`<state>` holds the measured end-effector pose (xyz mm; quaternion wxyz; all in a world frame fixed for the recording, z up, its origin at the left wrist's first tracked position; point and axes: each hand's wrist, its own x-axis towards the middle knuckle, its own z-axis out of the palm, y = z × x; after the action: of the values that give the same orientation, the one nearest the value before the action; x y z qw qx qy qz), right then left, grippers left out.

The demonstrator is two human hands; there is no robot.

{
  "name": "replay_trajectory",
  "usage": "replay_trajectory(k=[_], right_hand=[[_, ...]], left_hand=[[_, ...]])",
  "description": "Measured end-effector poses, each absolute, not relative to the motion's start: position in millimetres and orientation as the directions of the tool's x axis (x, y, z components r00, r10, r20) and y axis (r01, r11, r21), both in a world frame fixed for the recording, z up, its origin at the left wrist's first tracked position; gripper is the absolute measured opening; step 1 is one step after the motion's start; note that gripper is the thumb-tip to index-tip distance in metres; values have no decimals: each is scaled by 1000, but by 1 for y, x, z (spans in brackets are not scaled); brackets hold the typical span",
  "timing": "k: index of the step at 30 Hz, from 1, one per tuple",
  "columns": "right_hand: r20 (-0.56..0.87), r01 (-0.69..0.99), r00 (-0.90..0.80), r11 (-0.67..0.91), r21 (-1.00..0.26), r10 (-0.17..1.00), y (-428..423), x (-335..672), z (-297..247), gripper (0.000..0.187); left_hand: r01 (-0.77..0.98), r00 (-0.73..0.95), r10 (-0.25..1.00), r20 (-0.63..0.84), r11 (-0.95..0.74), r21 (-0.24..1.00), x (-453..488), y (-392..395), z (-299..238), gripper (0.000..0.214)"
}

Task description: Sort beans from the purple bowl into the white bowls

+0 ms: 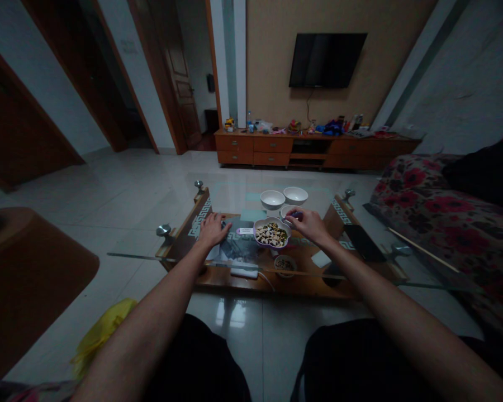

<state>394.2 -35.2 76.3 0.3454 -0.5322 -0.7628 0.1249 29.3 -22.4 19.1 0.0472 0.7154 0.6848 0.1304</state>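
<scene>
Pinching a small purplish piece (297, 214) between thumb and forefinger, the right hand (309, 223) hovers at the near rim of a white bowl (285, 210), just behind the flower-shaped dish (256, 235) heaped with pale and dark bits. The left hand (213, 228) lies flat with its fingers spread and holding nothing, on the glass table (230, 195) to the left of the dish.

The grip is fingertips only on something tiny. A slip would likely drop it onto slick glass, where it could skitter off the edge to the tiled floor. The right wrist sits close over the dish, so a careless sweep could catch the rim and scatter the heap. The dim light would make dark bits easy to mistake.

What the piece is I cannot tell. The near bowl is mostly hidden behind the hand, contents unseen. The two far bowls (283, 197) show no insides, and the tag (245, 230) beside the dish is unreadable. Items on the lower shelf — a small bowl (285, 263) among them — blur through the glass.
</scene>
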Motion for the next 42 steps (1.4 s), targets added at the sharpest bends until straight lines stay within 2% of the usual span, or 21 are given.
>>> replay_trajectory(k=[4,9,15,19,23,27,30,34,42], right_hand=[[307,672,-321,443,-593,896,-34,381,60,10],[242,699,-322,402,-591,915,-32,378,49,11],[235,757,-335,409,-509,912,-32,368,47,14],[306,759,-242,376,-531,921,-30,368,55,14],[449,727,-14,317,-609,893,-25,391,74,21],[428,791,132,164,-589,894,-25,414,84,16],[416,768,74,214,-603,906,-30,413,83,16],[342,685,-137,339,-645,930,-35,396,75,18],[248,721,-304,392,-572,920,-34,388,63,10]], left_hand=[[969,29,992,122,-58,242,29,-22,20,59],[969,34,991,128,-64,238,29,-22,20,58],[968,32,991,131,-63,242,29,-23,20,58],[967,25,990,136,-59,248,29,-23,20,56],[966,28,990,139,-62,250,29,-23,20,56],[966,21,990,138,-55,251,30,-23,20,56],[966,16,990,142,-52,253,29,-23,20,56],[966,23,988,150,-61,250,29,-21,19,56],[967,29,987,158,-68,244,27,-20,16,57]])
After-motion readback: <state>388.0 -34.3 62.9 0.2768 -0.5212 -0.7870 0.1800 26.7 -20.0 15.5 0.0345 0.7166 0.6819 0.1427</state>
